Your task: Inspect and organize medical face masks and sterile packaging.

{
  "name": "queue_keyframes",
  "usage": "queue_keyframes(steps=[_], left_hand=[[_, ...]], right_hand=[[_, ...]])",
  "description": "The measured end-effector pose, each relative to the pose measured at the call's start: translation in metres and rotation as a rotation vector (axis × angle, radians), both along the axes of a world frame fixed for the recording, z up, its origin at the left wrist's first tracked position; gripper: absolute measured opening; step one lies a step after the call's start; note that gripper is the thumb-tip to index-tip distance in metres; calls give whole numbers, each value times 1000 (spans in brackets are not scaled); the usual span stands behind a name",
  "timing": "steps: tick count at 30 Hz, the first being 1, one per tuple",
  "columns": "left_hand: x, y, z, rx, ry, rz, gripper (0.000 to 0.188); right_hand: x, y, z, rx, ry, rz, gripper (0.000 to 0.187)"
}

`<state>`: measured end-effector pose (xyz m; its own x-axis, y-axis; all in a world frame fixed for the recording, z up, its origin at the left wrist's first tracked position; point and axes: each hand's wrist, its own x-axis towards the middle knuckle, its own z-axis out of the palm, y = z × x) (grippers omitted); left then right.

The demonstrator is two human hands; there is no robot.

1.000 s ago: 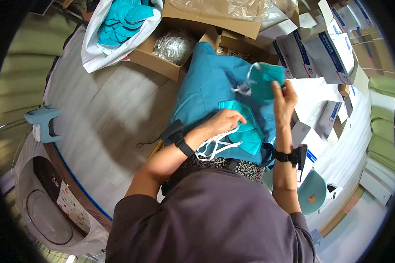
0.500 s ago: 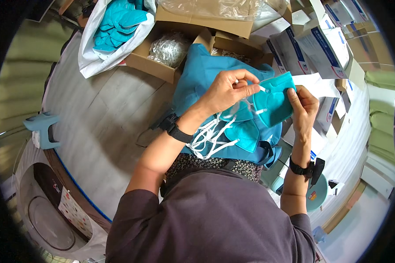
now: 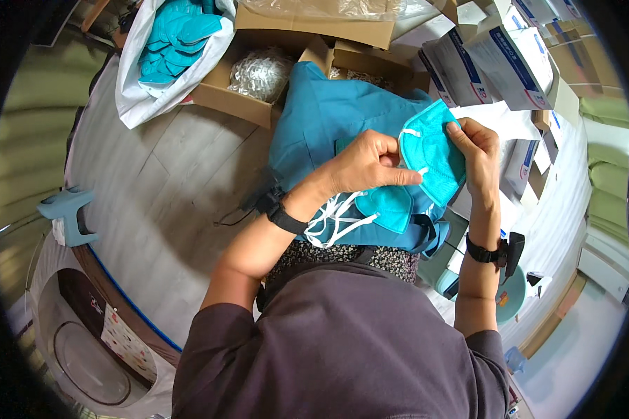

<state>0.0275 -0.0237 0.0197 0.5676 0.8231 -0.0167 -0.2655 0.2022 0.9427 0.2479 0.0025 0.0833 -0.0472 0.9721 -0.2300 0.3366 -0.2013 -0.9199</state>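
A teal face mask (image 3: 435, 157) is held up over my lap, its flat panel tilted. My right hand (image 3: 478, 148) is closed on its right edge, thumb on the near face. At the opposite edge my left hand (image 3: 370, 164) is closed, thumb tip by a short white strap end; the fingers behind are partly hidden. Another white strap end shows higher on that edge. Below, another teal mask (image 3: 386, 208) and a bundle of white elastic straps (image 3: 335, 220) lie on the blue cloth (image 3: 314, 126) covering my lap.
Ahead stand an open carton (image 3: 230, 105) with a white bundle of straps (image 3: 262, 73) and a white sack (image 3: 133, 101) of teal masks. White-and-blue boxes (image 3: 508, 70) are piled at the right. A blue-grey stool (image 3: 68, 209) stands left, a pale green basin (image 3: 511, 297) lower right.
My left hand has moved down along the mask's left edge, from the upper strap end to the lower one. The mask has turned and shifted slightly left.
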Motion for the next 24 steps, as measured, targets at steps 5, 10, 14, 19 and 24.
queue_keyframes(steps=[5, 10, 14, 19, 24], left_hand=[[-10, -7, 5, -65, -27, -150, 21], [-37, -4, 28, 80, -88, -103, 14], [-55, -4, 38, 42, -230, -27, 16], [-67, -4, 35, 68, 24, -80, 19], [-62, -2, 16, 151, 495, -96, 29]], right_hand=[[6, 2, -5, -41, 47, 18, 26], [24, 0, -14, -60, 90, 71, 27], [24, -6, -14, -69, 137, 61, 27], [27, -11, -6, -18, 175, -5, 23], [29, -15, 14, 74, 172, 19, 20]])
